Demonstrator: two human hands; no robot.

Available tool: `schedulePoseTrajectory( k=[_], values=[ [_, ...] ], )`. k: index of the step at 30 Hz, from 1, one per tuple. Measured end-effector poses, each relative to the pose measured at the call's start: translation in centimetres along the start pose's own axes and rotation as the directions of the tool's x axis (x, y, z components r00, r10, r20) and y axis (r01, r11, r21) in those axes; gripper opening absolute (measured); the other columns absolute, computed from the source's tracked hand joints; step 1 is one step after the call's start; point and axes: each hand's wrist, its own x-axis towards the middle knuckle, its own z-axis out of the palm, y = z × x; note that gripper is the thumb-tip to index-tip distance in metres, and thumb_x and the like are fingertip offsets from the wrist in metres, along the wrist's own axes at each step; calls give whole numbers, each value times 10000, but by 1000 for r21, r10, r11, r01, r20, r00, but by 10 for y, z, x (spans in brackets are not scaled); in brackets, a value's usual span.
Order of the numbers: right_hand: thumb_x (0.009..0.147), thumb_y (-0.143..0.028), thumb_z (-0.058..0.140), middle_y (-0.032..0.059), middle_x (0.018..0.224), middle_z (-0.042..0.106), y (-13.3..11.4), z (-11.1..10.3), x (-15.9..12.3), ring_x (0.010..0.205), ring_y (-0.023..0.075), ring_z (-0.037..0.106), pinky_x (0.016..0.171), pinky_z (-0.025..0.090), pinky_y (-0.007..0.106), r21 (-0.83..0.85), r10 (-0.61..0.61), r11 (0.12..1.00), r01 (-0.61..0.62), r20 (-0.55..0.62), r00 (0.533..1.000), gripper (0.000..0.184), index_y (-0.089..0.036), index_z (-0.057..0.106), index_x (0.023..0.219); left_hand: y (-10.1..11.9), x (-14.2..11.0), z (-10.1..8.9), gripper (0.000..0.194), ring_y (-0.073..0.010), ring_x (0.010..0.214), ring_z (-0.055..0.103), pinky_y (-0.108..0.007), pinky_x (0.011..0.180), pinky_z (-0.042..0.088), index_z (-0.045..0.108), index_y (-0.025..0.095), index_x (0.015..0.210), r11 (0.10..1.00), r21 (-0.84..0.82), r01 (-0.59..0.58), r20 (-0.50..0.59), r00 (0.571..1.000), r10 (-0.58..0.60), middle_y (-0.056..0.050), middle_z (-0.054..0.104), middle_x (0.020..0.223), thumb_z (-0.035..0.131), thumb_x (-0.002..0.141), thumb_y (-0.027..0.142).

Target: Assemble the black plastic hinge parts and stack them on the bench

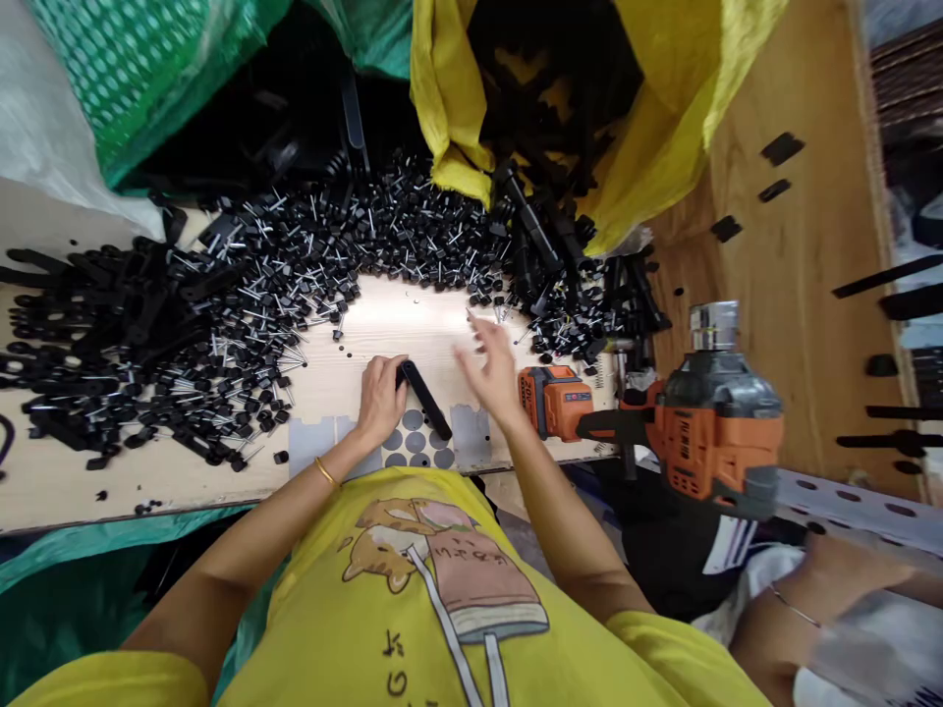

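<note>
My left hand (pixel 381 401) is closed on one end of a black plastic bar (pixel 427 401), which slants down to the right over the wooden worktop (pixel 398 319). The bar's far end lies above a sheet with several grey discs (pixel 414 441). My right hand (pixel 492 375), a little blurred, is apart from the bar with its fingers spread; nothing shows between them. Just right of it lies an orange cordless power tool (pixel 689 437) with its battery (pixel 556 401) toward me. Black knobs with metal pins (pixel 398 221) are heaped beyond both hands.
More black plastic parts (pixel 110 324) pile up at the left. A yellow sack (pixel 663 187) of black parts and a green bag (pixel 177 88) stand at the back. Several black pieces (pixel 782 148) lie on the wooden board at the right. Another person's arm (pixel 796 599) shows at lower right.
</note>
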Motion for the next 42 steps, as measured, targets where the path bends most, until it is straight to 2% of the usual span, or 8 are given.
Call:
schedulePoseTrajectory(
  k=[4, 9, 16, 21, 25, 33, 39, 42],
  values=[
    [839, -315, 473, 192, 1214, 469, 11, -35, 69, 1189, 328, 404, 956, 362, 515, -345, 148, 899, -271, -342, 928, 462, -133, 478, 1263, 4, -25, -10, 677, -290, 1091, 448, -469, 910, 369, 315, 180, 1398, 980, 185, 68, -98, 994, -50, -154, 461, 1182, 459, 746, 75],
    [769, -203, 509, 197, 1050, 579, 12, -50, 112, 1020, 316, 522, 906, 387, 488, -432, 259, 817, -382, -316, 913, 305, -88, 587, 1041, 11, -28, -25, 514, -292, 1274, 350, -522, 1036, 219, 502, 270, 1259, 859, 322, -399, 234, 912, 336, -110, 443, 1347, 466, 796, 49],
    [816, -246, 421, 136, 976, 603, -16, -87, 64, 953, 235, 561, 884, 414, 392, -229, 85, 944, -237, -525, 847, 251, -137, 564, 992, 16, -1, -40, 165, -236, 918, 530, -372, 864, 400, 625, 169, 972, 797, 412, -441, 381, 878, 289, -90, 599, 907, 500, 864, 168],
    [787, -277, 477, 42, 751, 630, -35, -99, 4, 714, 170, 574, 692, 434, 291, -96, 90, 990, -102, -124, 988, 153, -181, 581, 847, 11, -20, -56, 198, -234, 916, 546, -311, 716, 440, 595, 158, 1012, 886, 446, -130, 251, 968, 15, -83, 589, 917, 543, 862, 276],
    [709, -209, 539, 2, 514, 573, -40, -75, 0, 568, 152, 528, 603, 398, 264, -211, 206, 969, -130, 393, 896, 107, -183, 551, 606, 2, -29, -55, 247, -234, 892, 551, -307, 694, 450, 584, 166, 1065, 916, 401, -19, 169, 984, -54, -85, 567, 938, 538, 852, 283],
    [799, -459, 545, 154, 1041, 604, -36, -18, 0, 838, 223, 587, 746, 472, 367, -178, 105, 977, -120, -91, 990, 402, -149, 516, 1053, -5, -13, -40, 412, -266, 957, 527, -378, 811, 446, 500, 145, 1251, 926, 330, -183, 218, 969, 114, -122, 543, 1035, 499, 843, 201],
    [756, -445, 582, 139, 793, 624, -29, 21, -41, 795, 263, 595, 697, 458, 376, -275, 380, 904, -327, 168, 910, 274, -191, 488, 720, -3, -15, -45, 403, -258, 1028, 542, -395, 896, 450, 492, 118, 1247, 987, 109, -116, 192, 977, 93, -136, 579, 1086, 458, 849, 169],
    [698, -368, 590, 14, 634, 541, -31, 29, -42, 656, 175, 547, 595, 429, 284, 75, 428, 888, -454, 228, 874, 221, -203, 450, 652, 1, -23, -47, 438, -215, 934, 613, -357, 838, 494, 430, 151, 1286, 985, -157, 74, 208, 977, -41, -100, 629, 1061, 467, 854, 214]
  ],
)
